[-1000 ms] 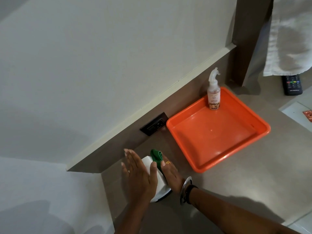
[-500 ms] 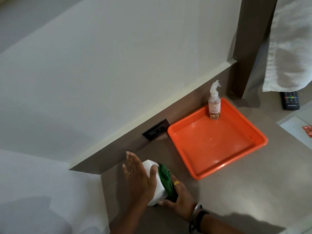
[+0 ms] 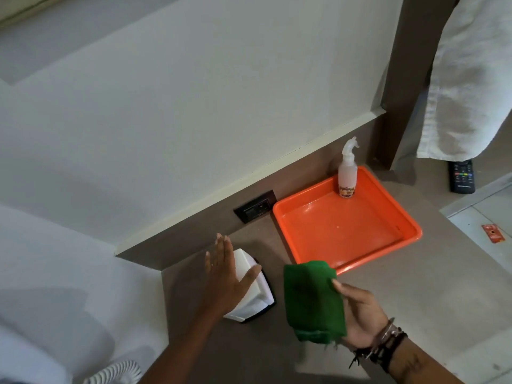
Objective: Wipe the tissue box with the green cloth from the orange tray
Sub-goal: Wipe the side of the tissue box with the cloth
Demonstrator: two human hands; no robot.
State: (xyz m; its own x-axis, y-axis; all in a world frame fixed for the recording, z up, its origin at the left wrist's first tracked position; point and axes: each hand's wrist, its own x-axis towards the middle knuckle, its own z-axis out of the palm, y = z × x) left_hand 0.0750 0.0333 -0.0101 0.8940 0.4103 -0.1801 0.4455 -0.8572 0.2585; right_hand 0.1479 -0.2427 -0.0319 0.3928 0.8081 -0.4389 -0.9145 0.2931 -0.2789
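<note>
Since half a second ago, your right hand (image 3: 360, 314) has come off the box (image 3: 249, 289) and pulled the cloth (image 3: 313, 300) away with it; before, the cloth was pressed against the box's right side, and now there is open counter (image 3: 415, 286) between them.

Take the box as your landmark. Beyond it and to its right sits the tray (image 3: 346, 234), holding only a spray bottle (image 3: 347, 173) upright in its far corner. The tray's near corner lies just past the top edge of the cloth. A socket (image 3: 256, 207) is set in the wall panel beyond the box, just left of the tray. Far right of the box, a remote (image 3: 461, 176) lies under a hanging towel (image 3: 468, 79).

The box stands on the counter near its left edge, white on a dark base, its long axis running from you toward the wall. Your left hand (image 3: 224, 275) lies over its top and left side, fingers straight and spread, thumb across the top, steadying and not gripping.

The cloth hangs folded just right of the box, apart from it. Your right hand holds it from behind, thumb (image 3: 339, 286) pinching its right edge and the fingers hidden under the fabric.

So the box lies to the left of your cloth hand. I judge the next pass is a short leftward return, wiping along the long axis while the left hand braces.
</note>
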